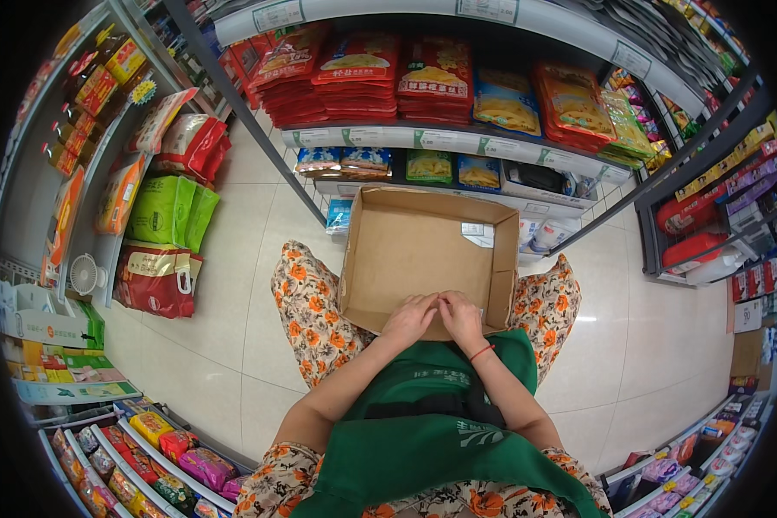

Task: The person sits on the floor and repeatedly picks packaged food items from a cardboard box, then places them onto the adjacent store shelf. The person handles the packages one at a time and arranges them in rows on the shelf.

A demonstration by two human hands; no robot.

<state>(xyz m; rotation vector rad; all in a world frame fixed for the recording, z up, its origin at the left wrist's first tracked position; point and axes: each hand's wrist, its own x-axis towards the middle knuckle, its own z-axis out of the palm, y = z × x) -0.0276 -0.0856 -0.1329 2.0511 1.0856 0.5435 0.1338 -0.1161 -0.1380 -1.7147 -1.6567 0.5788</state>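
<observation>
An open cardboard box (421,252) rests at my knees, with a white label lying inside near its right wall. Over the near edge of this box, my left hand (411,316) and my right hand (460,316) meet at the fingertips. Whether something small is between the fingers cannot be told. A red string circles my right wrist. Just beyond the box, a store shelf (388,137) holds stacks of red food packets (434,78), and blue and green packets sit on it and on the level below.
On the left, shelves carry oil bottles (94,84), a green bag (162,210), a dark red bag (155,278) and a small white fan (85,274). Snack racks (168,460) curve behind me at the lower left. Metal shelf posts (252,110) slant beside the front shelf.
</observation>
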